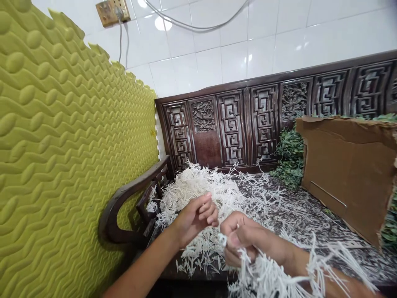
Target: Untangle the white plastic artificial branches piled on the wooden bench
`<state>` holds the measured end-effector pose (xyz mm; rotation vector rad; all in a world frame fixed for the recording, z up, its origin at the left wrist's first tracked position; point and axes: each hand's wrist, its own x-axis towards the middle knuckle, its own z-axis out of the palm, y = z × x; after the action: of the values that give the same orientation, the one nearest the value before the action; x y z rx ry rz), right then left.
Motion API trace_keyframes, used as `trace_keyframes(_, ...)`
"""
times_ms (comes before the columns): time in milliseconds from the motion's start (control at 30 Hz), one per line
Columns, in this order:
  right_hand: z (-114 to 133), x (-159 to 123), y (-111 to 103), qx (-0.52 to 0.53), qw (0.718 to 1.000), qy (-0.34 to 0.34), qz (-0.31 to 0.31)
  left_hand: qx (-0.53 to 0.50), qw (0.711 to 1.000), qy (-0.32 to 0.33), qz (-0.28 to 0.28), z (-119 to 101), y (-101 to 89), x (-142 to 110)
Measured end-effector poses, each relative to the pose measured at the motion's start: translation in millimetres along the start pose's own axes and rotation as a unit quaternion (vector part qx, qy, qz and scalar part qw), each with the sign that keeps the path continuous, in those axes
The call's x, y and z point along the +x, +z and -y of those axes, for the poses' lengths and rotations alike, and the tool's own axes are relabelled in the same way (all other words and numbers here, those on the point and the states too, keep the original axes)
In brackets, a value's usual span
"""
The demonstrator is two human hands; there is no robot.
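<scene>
Two hands meet over white strands (198, 190), the right hand (245, 240) gripping a tuft (260, 273), the left hand (195, 219) in a narrow grip, its contents unclear.

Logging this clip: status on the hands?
Right hand gripping white fibrous strands; left hand closed above the strand pile. Cardboard sheet stands right, apart from hands.
</scene>
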<state>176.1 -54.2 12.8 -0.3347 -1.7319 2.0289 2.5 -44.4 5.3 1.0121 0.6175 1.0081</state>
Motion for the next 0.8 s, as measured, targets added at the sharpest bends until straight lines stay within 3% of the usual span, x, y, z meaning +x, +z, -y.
trace_keyframes(167, 3.6, -2.3, -19.8, -0.054, 0.997, 0.001, -0.051, 0.156, 0.968, 0.014, -0.197, 7.9, -51.4, 14.5)
trace_keyframes(300, 1.9, -5.9, -30.9, -0.163, 0.982, 0.021, -0.092, 0.186, 0.95, 0.004, -0.25, 8.6, -80.5, 14.7)
trace_keyframes(400, 1.8, -6.4, -36.9, -0.241, 0.963, 0.025, -0.121, 0.222, 0.938, 0.002, -0.267, 5.5, -84.2, 12.4)
trace_keyframes(533, -0.3, -3.7, -43.0, -0.293, 0.942, 0.017, -0.161, 0.314, 0.902, 0.056, -0.291, -1.1, -67.6, 11.3)
trace_keyframes(600, -2.3, -2.2, -45.1, -0.305, 0.936, 0.01, -0.175, 0.394, 0.884, 0.092, -0.236, -4.3, -53.3, 10.1)
trace_keyframes(733, -3.9, -0.1, -46.7, -0.313, 0.931, -0.007, -0.186, 0.427, 0.902, 0.066, 0.009, -5.5, -21.8, 3.2)
trace_keyframes(800, -2.8, -0.1, -46.5, -0.313, 0.931, -0.019, -0.184, 0.425, 0.901, 0.062, 0.055, -3.8, -9.4, -1.1)
